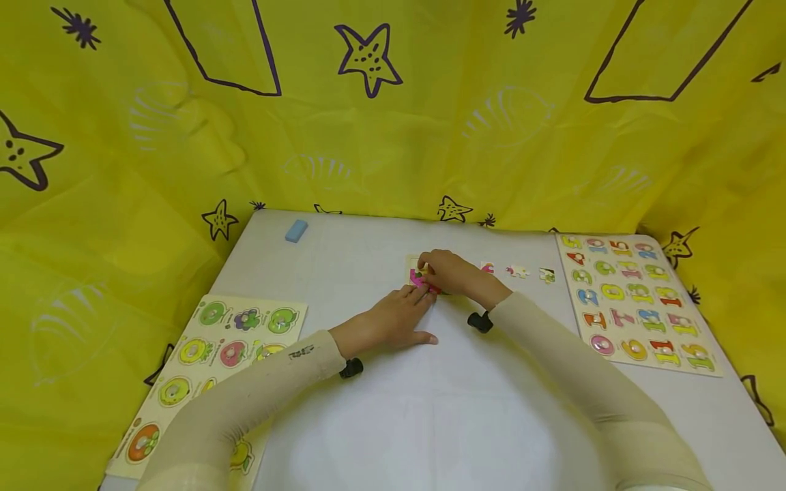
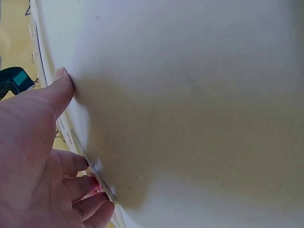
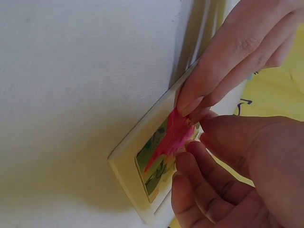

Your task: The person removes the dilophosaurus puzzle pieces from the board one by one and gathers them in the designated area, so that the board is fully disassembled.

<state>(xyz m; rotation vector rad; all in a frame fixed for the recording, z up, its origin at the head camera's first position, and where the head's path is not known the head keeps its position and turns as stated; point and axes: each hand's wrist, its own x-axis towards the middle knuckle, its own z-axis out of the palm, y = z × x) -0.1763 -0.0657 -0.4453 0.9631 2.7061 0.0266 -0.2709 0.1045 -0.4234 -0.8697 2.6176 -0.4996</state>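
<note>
A small jigsaw puzzle board (image 3: pixel 128 164) with a pale frame and a pink-and-green picture lies at the table's middle. My left hand (image 1: pixel 396 319) rests its fingertips on the board's near side, thumb spread away on the white cloth. Over the board, my right hand (image 1: pixel 457 274) bends its fingers and thumb about a pink jigsaw piece (image 3: pixel 178 130), seeming to pinch it; the fingertips partly hide the contact. In the right wrist view, left fingertips touch the pink area beside the right thumb. Three loose jigsaw pieces lie right of the board, the middle one (image 1: pixel 518 271) white with pink.
A fruit peg board (image 1: pixel 202 354) lies at the left, partly under the left sleeve. At the right lies a number peg board (image 1: pixel 635 303). A blue block (image 1: pixel 296 231) sits near the back left. Yellow patterned cloth (image 1: pixel 393 150) hangs behind the table.
</note>
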